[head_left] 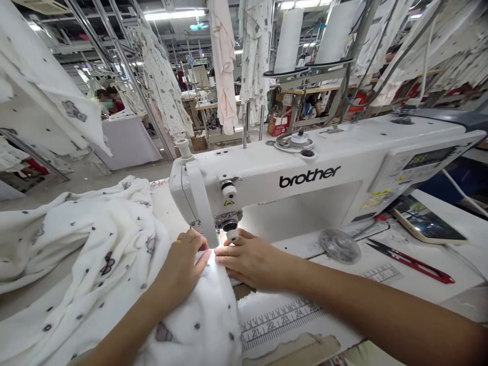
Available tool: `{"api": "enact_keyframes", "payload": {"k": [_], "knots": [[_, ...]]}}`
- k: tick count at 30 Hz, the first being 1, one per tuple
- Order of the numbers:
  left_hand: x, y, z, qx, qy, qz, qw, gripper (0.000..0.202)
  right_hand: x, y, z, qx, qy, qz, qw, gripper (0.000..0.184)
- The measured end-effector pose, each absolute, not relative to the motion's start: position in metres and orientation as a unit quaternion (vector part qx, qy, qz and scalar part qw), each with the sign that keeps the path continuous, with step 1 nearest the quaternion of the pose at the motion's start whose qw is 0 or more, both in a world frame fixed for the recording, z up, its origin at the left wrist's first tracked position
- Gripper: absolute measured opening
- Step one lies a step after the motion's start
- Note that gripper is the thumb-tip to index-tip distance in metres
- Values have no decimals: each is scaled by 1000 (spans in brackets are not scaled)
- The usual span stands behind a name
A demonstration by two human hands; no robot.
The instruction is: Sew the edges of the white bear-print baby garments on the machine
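While a white sewing machine (pixel 259 170) lettered "brother" spans the counter (pixel 415 282), patterned white fabric (pixel 125 223) lies bunched at its left end.
The fabric's long axis runs from far left toward the stitching point. The left hand's (pixel 186 259) fingers pinch its edge; the right hand's (pixel 259 259) lie close together against it, their grip unclear. A ruler scale (pixel 282 325) reads 21 to 24; a clear round dish (pixel 339 246) has indistinct contents.

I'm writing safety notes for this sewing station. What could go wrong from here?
The left hand and right hand are both close to the needle area, so a fingertip might get caught. The patterned cloth lies bunched at the left, so its weight could pull the part at the fingers askew. The red-handled snips lie near the right forearm, which might brush them.
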State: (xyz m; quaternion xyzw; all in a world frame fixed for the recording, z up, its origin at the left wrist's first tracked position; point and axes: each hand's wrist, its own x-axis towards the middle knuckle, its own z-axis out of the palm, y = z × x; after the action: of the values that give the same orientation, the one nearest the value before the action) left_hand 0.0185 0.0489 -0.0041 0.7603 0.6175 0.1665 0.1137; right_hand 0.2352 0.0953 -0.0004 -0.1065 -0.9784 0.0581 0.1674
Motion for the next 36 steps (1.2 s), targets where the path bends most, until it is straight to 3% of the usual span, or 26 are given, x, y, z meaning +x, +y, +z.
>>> {"api": "enact_keyframes", "payload": {"k": [16, 28, 33, 36], "knots": [[20, 75, -13, 767, 623, 136, 65, 18, 236, 96, -2, -190, -970, 32, 148, 23], [14, 77, -18, 766, 627, 130, 55, 27, 244, 101, -3, -164, -974, 38, 153, 27], [13, 67, 4, 775, 615, 133, 58, 16, 250, 106, 3, -124, -978, 7, 170, 31], [17, 36, 25, 812, 565, 131, 71, 23, 251, 108, 7, -70, -981, -23, 180, 32]]}}
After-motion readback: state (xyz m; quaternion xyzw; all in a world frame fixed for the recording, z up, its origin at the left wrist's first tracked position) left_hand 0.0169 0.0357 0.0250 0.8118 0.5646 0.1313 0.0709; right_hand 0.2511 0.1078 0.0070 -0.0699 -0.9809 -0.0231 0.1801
